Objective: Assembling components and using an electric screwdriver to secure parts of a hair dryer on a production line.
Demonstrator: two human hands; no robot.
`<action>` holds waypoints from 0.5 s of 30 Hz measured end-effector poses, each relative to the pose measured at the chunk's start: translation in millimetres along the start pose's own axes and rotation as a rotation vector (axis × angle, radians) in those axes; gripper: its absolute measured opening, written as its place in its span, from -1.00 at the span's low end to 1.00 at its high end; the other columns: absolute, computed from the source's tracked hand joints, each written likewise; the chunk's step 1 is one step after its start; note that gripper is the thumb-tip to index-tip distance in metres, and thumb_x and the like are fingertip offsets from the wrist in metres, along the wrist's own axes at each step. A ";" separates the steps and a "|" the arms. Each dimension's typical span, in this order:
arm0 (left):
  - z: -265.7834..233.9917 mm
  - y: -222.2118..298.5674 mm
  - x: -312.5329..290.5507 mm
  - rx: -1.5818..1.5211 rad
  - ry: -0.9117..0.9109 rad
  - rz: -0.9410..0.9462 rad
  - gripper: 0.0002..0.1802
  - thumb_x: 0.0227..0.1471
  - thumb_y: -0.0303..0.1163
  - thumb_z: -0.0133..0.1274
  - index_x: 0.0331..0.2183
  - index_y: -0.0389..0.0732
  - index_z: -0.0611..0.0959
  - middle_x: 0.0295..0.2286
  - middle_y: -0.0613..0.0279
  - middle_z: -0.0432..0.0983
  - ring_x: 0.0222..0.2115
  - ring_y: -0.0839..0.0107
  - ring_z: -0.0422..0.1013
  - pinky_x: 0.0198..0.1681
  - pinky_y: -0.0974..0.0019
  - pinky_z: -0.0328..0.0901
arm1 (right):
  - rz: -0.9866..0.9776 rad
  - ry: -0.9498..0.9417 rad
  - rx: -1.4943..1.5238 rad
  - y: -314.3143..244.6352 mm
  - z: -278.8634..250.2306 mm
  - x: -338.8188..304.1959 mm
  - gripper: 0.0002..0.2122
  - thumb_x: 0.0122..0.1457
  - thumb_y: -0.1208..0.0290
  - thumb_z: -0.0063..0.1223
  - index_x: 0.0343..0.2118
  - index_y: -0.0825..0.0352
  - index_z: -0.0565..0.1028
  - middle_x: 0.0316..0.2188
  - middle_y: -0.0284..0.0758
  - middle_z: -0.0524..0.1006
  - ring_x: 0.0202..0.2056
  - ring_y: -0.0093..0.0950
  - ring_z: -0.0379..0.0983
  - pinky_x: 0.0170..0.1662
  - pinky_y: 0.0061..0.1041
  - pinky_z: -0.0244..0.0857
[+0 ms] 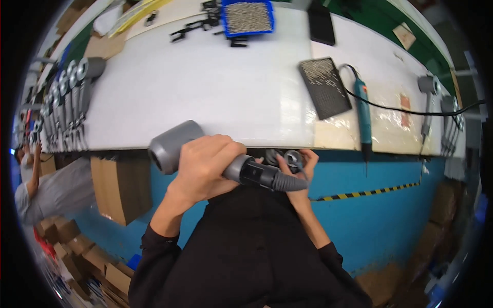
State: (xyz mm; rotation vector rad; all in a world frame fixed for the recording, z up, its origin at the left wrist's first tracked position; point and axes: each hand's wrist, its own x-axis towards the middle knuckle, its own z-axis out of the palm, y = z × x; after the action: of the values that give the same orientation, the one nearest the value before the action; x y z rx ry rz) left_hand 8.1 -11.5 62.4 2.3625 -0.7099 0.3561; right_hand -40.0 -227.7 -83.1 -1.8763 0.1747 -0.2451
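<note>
My left hand is wrapped round the handle of a grey hair dryer at the table's front edge. The dryer's wide head points left, and its handle runs to the right into a black section and a ribbed grey cord sleeve. Beyond that sleeve, my right hand has its fingers closed on a grey, ring-shaped part. Dark coils, perhaps cord, lie beside this part; the sleeve hides some of the fingers.
A white table spans the front. On it are a black screw tray, a blue tray of small metal pieces, and a teal electric screwdriver overhanging the edge. Several hair dryers line the left; a cardboard box stands below.
</note>
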 end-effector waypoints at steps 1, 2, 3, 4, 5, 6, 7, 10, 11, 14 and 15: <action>-5.1 1.1 -3.7 -0.021 0.002 -0.017 -0.72 -0.35 -0.42 0.30 -0.50 -0.16 0.52 -0.62 0.23 0.38 -0.62 0.27 0.40 -0.56 0.26 0.27 | 0.080 -0.039 -0.025 -5.3 -3.1 -1.2 -0.50 0.00 0.47 0.37 -0.07 0.40 0.28 -0.28 -0.18 0.46 -0.27 -0.43 0.44 -0.22 -0.47 0.33; -7.6 -0.1 -4.8 -0.046 -0.001 -0.027 -0.70 -0.38 -0.43 0.28 -0.49 -0.16 0.52 -0.61 0.22 0.40 -0.60 0.24 0.41 -0.55 0.25 0.28 | -0.004 -0.072 -0.147 5.8 -7.3 -1.2 -0.55 0.00 0.49 0.37 -0.10 0.40 0.34 -0.29 -0.21 0.47 -0.27 -0.45 0.44 -0.22 -0.49 0.34; -10.2 -7.6 -5.3 -0.061 0.001 -0.038 -0.69 -0.40 -0.45 0.26 -0.47 -0.16 0.52 -0.60 0.22 0.41 -0.58 0.22 0.42 -0.54 0.23 0.30 | -0.051 -0.081 -0.109 -1.8 -10.7 0.9 -0.60 0.00 0.52 0.35 -0.13 0.39 0.40 -0.26 -0.23 0.51 -0.22 -0.44 0.46 -0.16 -0.51 0.35; -12.1 -12.5 -3.8 -0.080 0.017 -0.046 -0.67 -0.43 -0.45 0.23 -0.46 -0.17 0.51 -0.58 0.21 0.43 -0.55 0.19 0.44 -0.51 0.21 0.32 | 0.042 -0.116 0.144 -4.0 -18.0 -1.4 -0.62 0.03 0.56 0.30 -0.10 0.38 0.40 -0.19 -0.21 0.52 -0.16 -0.44 0.47 -0.07 -0.50 0.35; -13.2 -17.1 -4.7 -0.081 0.061 -0.066 -0.69 -0.40 -0.44 0.22 -0.45 -0.17 0.51 -0.58 0.21 0.42 -0.55 0.19 0.44 -0.50 0.21 0.33 | -0.053 -0.151 -0.017 4.3 -36.2 -6.5 -0.59 0.05 0.61 0.24 -0.03 0.37 0.37 -0.13 -0.19 0.53 -0.13 -0.43 0.47 -0.02 -0.46 0.34; -23.3 -16.8 -14.2 -0.016 0.096 -0.096 -0.71 -0.37 -0.43 0.22 -0.46 -0.17 0.51 -0.59 0.21 0.41 -0.55 0.19 0.44 -0.50 0.21 0.33 | -0.037 -0.128 0.025 -3.4 -42.6 -11.9 -0.58 0.07 0.58 0.21 0.01 0.38 0.35 -0.14 -0.19 0.50 -0.12 -0.42 0.46 0.00 -0.44 0.33; -25.0 -18.1 -14.6 0.106 0.121 -0.110 -0.72 -0.35 -0.41 0.21 -0.45 -0.17 0.51 -0.59 0.22 0.40 -0.55 0.22 0.43 -0.49 0.22 0.33 | -0.007 -0.111 0.093 -8.8 -56.2 -13.0 -0.53 0.10 0.49 0.22 0.06 0.39 0.31 -0.19 -0.21 0.46 -0.13 -0.40 0.43 0.01 -0.42 0.32; -33.8 -20.8 -18.7 0.415 0.031 -0.089 -0.78 -0.24 -0.43 0.15 -0.43 -0.14 0.49 -0.57 0.25 0.40 -0.52 0.29 0.43 -0.45 0.28 0.31 | -0.255 -0.129 0.137 -19.4 -79.6 6.8 -0.35 0.12 0.27 0.24 0.11 0.38 0.07 -0.27 -0.22 0.37 -0.15 -0.32 0.31 0.11 -0.20 0.13; -33.0 -22.5 -20.6 0.448 0.041 -0.059 -0.80 -0.24 -0.44 0.12 -0.44 -0.15 0.49 -0.57 0.26 0.39 -0.54 0.32 0.41 -0.46 0.31 0.29 | -0.326 -0.155 0.090 -35.9 -82.3 19.5 -0.37 0.09 0.30 0.27 0.08 0.39 0.11 -0.28 -0.21 0.39 -0.14 -0.28 0.31 0.12 -0.24 0.11; -27.6 -15.9 -17.5 0.463 -0.036 0.041 -0.90 -0.13 -0.41 0.04 -0.45 -0.16 0.49 -0.56 0.26 0.42 -0.52 0.33 0.43 -0.43 0.31 0.30 | -0.308 -0.369 -0.239 -85.2 -83.1 39.1 -0.44 -0.14 0.43 0.44 -0.08 0.47 0.37 -0.27 -0.16 0.43 -0.19 -0.25 0.37 -0.02 -0.35 0.24; -22.4 -13.5 -14.6 0.451 -0.059 0.080 -0.92 -0.08 -0.39 0.02 -0.45 -0.16 0.50 -0.55 0.23 0.47 -0.49 0.31 0.47 -0.41 0.28 0.32 | -0.317 -0.482 -0.264 -109.8 -75.8 44.7 -0.46 -0.24 0.46 0.47 -0.15 0.47 0.45 -0.31 -0.13 0.45 -0.27 -0.23 0.42 -0.13 -0.37 0.30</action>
State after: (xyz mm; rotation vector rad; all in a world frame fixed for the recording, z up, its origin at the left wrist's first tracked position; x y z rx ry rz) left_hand 2.2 17.6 66.6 2.7814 -0.8213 0.5286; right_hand -16.3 -273.8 47.7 -2.1644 -0.4412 0.0234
